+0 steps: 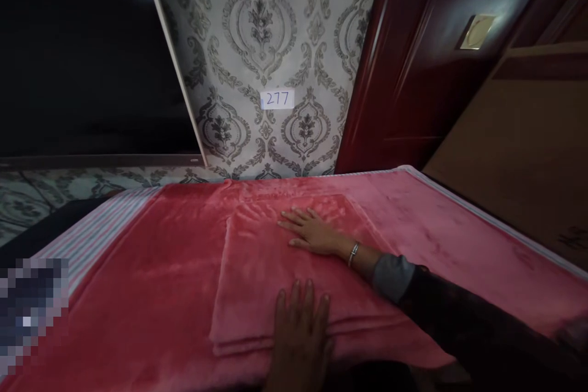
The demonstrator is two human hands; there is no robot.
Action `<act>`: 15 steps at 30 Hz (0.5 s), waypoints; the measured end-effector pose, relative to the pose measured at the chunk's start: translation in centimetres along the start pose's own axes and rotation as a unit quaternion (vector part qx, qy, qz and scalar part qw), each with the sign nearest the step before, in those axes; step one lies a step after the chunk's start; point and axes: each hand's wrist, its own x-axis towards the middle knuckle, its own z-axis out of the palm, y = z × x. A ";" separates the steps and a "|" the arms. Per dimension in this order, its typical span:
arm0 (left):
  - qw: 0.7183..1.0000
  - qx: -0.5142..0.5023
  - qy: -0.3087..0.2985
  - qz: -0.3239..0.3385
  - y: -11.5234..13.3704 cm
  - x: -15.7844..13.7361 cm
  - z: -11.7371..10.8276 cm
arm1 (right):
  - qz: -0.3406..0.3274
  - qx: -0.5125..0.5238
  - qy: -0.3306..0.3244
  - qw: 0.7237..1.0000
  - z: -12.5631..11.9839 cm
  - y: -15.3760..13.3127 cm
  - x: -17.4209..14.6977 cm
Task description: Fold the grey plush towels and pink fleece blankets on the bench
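A plush red-pink blanket (pixel 257 269), folded into a flat rectangle of stacked layers, lies on a larger pink-red plush cover. My left hand (pixel 301 324) rests palm down over its near edge, fingers extended and slightly apart. Farther up the fold, my right hand (pixel 315 233) lies flat with its fingers spread toward the left. A silver bracelet (pixel 353 254) circles the right wrist, above a grey cuff. Neither hand grips anything. Small creases show in the pile near the far edge.
The pink-red cover (pixel 124 275) spreads over the surface, with a striped cloth (pixel 103 220) along its left side. Behind are a dark screen (pixel 92 61), a patterned wall with a "277" label (pixel 277 98), and a dark red door frame (pixel 399 73). A cardboard panel (pixel 528 153) stands right.
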 end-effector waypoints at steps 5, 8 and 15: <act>1.000 -0.015 0.003 -0.009 -0.2 -1.7 1.7 | 0.051 -0.008 0.047 0.998 1.2 2.4 1.4; 1.000 -0.014 -0.011 -0.015 -0.3 -2.2 2.3 | 0.054 -0.005 0.065 0.996 1.8 2.8 1.6; 0.999 -0.026 0.006 -0.028 -0.8 -2.1 1.8 | 0.056 -0.002 0.080 0.995 1.5 2.2 1.6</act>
